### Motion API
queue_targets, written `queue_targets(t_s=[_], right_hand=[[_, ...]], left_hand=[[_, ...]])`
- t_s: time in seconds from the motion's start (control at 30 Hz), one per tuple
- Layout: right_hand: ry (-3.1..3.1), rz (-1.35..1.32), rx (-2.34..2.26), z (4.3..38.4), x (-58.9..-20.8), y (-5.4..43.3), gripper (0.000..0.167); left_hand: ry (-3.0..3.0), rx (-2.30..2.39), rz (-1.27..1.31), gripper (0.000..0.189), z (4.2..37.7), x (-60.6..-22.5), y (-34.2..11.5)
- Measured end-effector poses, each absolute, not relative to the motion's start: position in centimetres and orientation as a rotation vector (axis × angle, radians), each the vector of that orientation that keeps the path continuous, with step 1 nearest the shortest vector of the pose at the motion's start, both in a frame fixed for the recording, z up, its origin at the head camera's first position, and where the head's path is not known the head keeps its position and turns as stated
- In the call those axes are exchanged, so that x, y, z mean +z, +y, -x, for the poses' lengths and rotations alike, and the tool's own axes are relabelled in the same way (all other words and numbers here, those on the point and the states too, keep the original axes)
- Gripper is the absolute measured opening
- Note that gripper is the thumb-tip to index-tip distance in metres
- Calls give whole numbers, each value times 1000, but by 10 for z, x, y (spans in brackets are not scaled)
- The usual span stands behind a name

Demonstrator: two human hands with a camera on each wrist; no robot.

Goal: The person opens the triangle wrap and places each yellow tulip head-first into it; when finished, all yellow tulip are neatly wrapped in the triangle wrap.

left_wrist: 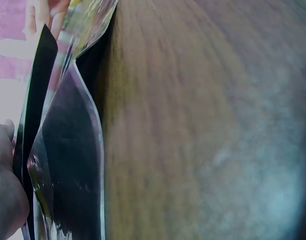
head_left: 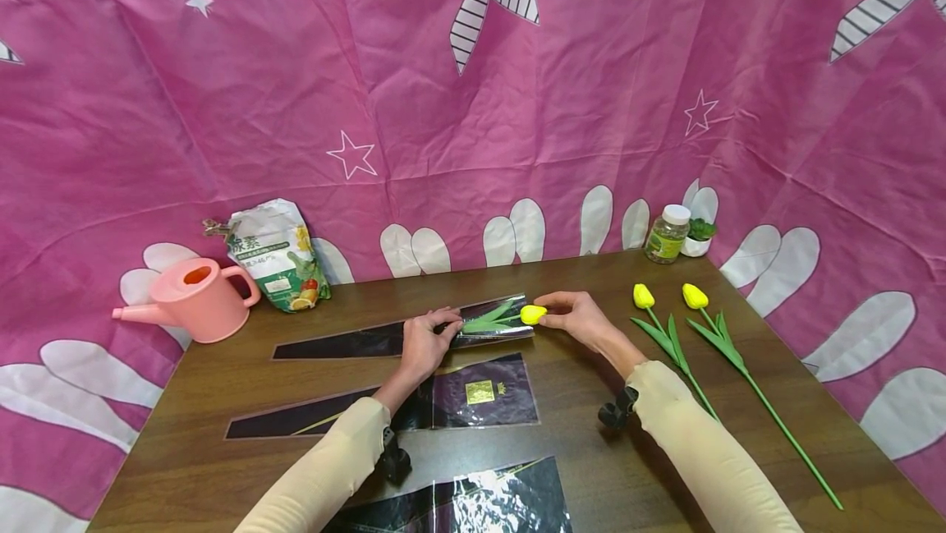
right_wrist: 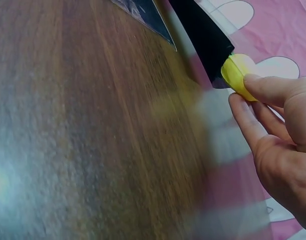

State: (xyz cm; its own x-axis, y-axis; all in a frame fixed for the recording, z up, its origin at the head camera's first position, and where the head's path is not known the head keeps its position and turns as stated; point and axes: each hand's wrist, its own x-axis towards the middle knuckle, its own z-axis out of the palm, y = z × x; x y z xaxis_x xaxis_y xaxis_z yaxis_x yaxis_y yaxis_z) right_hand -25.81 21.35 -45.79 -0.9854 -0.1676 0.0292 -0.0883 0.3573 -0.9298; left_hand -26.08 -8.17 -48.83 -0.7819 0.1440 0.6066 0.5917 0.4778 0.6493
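Observation:
A yellow artificial tulip (head_left: 532, 314) lies with its green leaves inside a narrow black wrapping sleeve with a clear front (head_left: 332, 342); its bloom is at the wide end. My right hand (head_left: 580, 321) pinches the bloom between thumb and fingers, and the right wrist view shows this grip on the yellow bloom (right_wrist: 236, 75). Lower along the sleeve, my left hand (head_left: 424, 344) grips it near the leaf tips. In the left wrist view only part of that hand (left_wrist: 6, 185) shows, beside the dark sleeve (left_wrist: 72, 145). The stem's lower part is hidden.
Two more yellow tulips, one (head_left: 668, 344) beside another (head_left: 739, 352), lie at the right. Nearer me are a second sleeve (head_left: 484, 393) and a third (head_left: 510, 500). Along the back stand a pink watering can (head_left: 199, 303), a fertilizer bag (head_left: 277, 258), a jar (head_left: 667, 236) and a potted succulent (head_left: 697, 239).

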Motion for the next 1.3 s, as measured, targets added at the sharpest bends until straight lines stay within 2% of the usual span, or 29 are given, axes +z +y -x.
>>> queue_targets(t_s=[0.83, 1.3], right_hand=[[2476, 266, -1755, 269, -467, 194, 34], [2401, 239, -1790, 275, -473, 188, 28]], left_hand=[[-2275, -1248, 616, 8, 259, -488, -80], [-2256, -1277, 621, 8, 258, -487, -81]])
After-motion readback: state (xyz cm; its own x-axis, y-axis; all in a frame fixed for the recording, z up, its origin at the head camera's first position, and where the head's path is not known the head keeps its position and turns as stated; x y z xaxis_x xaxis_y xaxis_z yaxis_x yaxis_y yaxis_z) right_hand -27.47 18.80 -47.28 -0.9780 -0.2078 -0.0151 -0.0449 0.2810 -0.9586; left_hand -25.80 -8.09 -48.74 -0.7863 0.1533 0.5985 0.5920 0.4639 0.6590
